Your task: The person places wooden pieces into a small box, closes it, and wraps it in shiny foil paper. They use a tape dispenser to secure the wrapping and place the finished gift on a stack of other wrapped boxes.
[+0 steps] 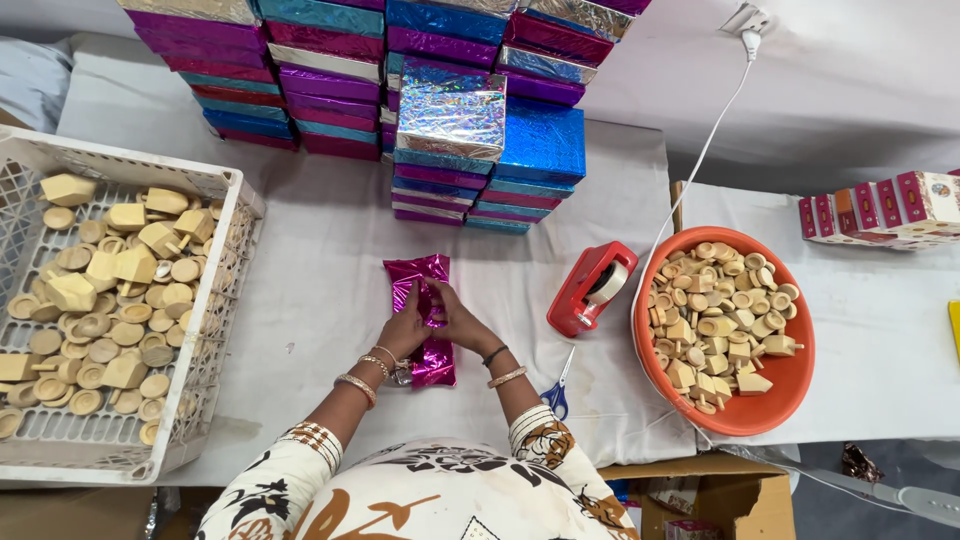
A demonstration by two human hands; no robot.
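A small box wrapped in shiny magenta foil paper (424, 285) lies on the white-covered table (320, 260) in front of me. My left hand (404, 327) presses on its left side and my right hand (458, 320) grips the foil at the middle right. Both hands fold the paper over the box. Bangles sit on both wrists. A loose end of foil sticks out below my hands.
Stacks of foil-wrapped boxes (450, 110) stand at the back. A white crate (215, 300) of wooden pieces is at the left, an orange bowl (785, 385) of wooden pieces at the right. A red tape dispenser (590, 288) and blue-handled scissors (556, 392) lie right of my hands.
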